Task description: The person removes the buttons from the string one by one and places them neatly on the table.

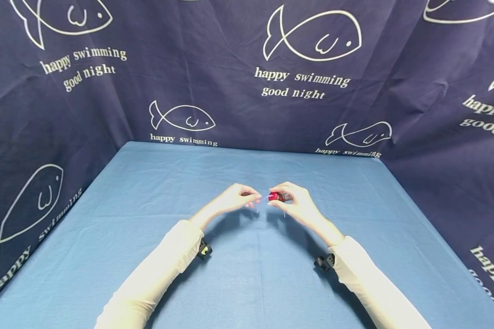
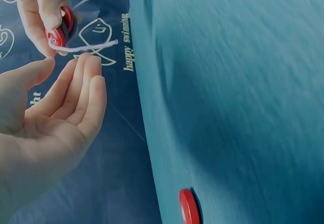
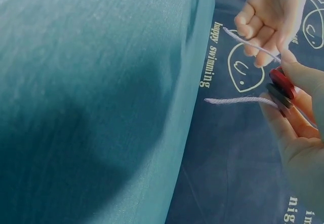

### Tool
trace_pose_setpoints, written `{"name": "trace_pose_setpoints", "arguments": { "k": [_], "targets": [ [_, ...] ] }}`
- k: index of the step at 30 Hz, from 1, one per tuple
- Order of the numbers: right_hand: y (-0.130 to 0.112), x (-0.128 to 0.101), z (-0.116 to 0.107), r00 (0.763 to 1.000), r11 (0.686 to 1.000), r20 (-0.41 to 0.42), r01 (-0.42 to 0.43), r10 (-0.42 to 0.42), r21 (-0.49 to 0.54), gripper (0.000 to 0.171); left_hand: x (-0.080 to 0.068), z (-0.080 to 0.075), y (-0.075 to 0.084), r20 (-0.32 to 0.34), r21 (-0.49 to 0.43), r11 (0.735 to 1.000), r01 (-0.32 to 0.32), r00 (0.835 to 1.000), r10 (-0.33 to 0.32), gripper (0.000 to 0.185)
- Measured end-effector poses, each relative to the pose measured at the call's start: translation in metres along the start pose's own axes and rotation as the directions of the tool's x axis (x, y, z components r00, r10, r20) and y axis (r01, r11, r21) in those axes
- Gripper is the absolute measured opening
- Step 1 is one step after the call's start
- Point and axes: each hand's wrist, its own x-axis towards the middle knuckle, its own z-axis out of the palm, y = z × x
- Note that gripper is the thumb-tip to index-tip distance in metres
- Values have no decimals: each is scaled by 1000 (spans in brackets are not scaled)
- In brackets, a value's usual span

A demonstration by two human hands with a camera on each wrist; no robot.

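Observation:
My right hand pinches a small stack of red and dark discs between thumb and fingers. A pale cord comes out of the stack, and its two loose ends stick out toward the left. My left hand is close by with fingers loosely bent and thumb apart. Nothing shows between them; in the left wrist view one cord end passes just beyond its fingertips, and I cannot tell whether they touch. Both hands are above the blue table, near its middle.
A loose red disc appears on the blue cloth in the left wrist view; the head view does not show it. Dark curtains with white fish drawings stand behind the table and at both sides.

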Motion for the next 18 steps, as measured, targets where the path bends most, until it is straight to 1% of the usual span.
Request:
{"name": "trace_pose_setpoints", "arguments": {
  "k": [9,15,18],
  "targets": [
    [0,1,2,1000,1000,6,11,-11,4,32,3,6,2,-3,-116,993,12,1000,-12,31],
    [-2,1,1,1000,1000,13,10,-10,1,31,4,9,5,16,-240,970,49,999,-47,32],
    [-2,0,1,1000,1000,17,6,-6,10,31,4,10,7,14,-259,964,62,998,-60,32]
  ]
}}
